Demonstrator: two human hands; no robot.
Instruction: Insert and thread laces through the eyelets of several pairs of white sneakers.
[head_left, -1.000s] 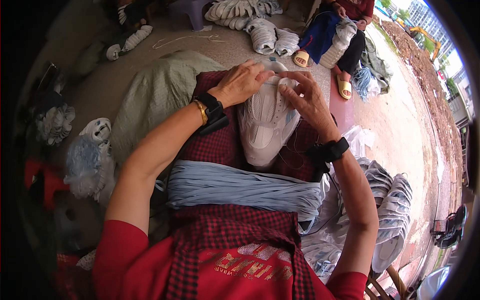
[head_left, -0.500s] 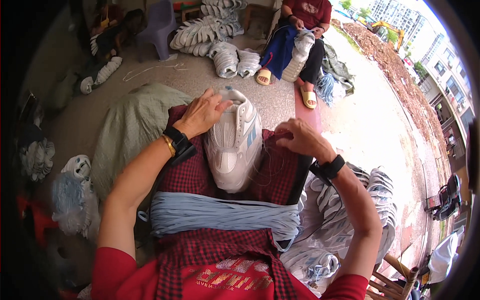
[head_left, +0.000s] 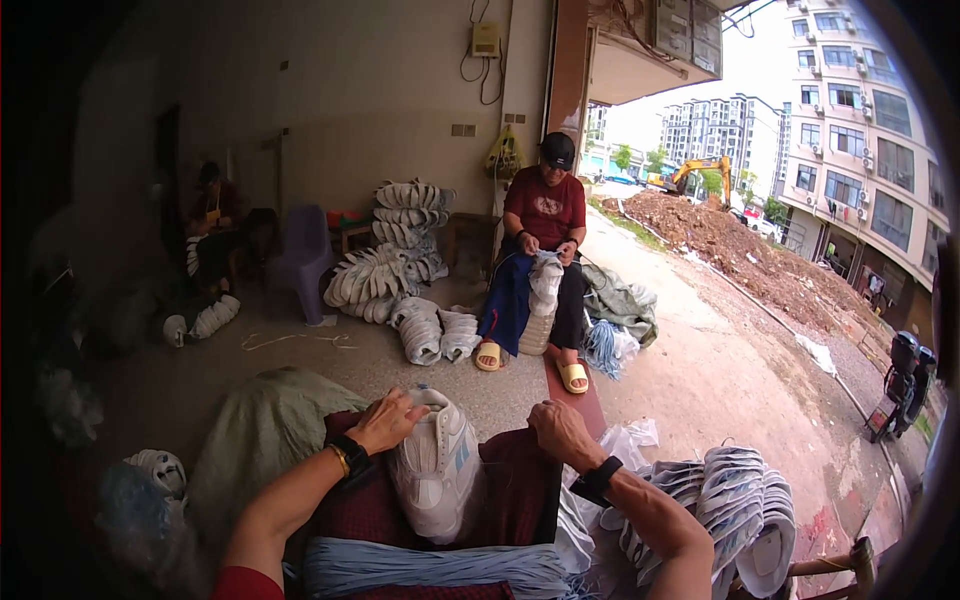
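Note:
A white sneaker (head_left: pixel 437 470) with light blue side stripes rests on my lap, its toe toward me. My left hand (head_left: pixel 388 420) grips the edge of the shoe's opening, beside the tongue. To the right of the shoe and apart from it, my right hand (head_left: pixel 562 432) is raised with the fingers curled together; whatever they pinch is too small to make out. A dark red checked cloth (head_left: pixel 515 470) covers my lap under the shoe. Across it, nearer to me, lies a thick bundle of light blue laces (head_left: pixel 430 566).
Stacked white shoe uppers (head_left: pixel 715 510) lie at my right, and a green woven sack (head_left: pixel 262 440) at my left. Ahead, a person (head_left: pixel 545 215) sits handling a white shoe upper. More upper stacks (head_left: pixel 385 270) and a purple chair (head_left: pixel 303 255) stand by the wall.
The view has tilted up, so the shoe and hands appear lower. My right hand's fingers have drawn closer together. My left hand stays on the shoe.

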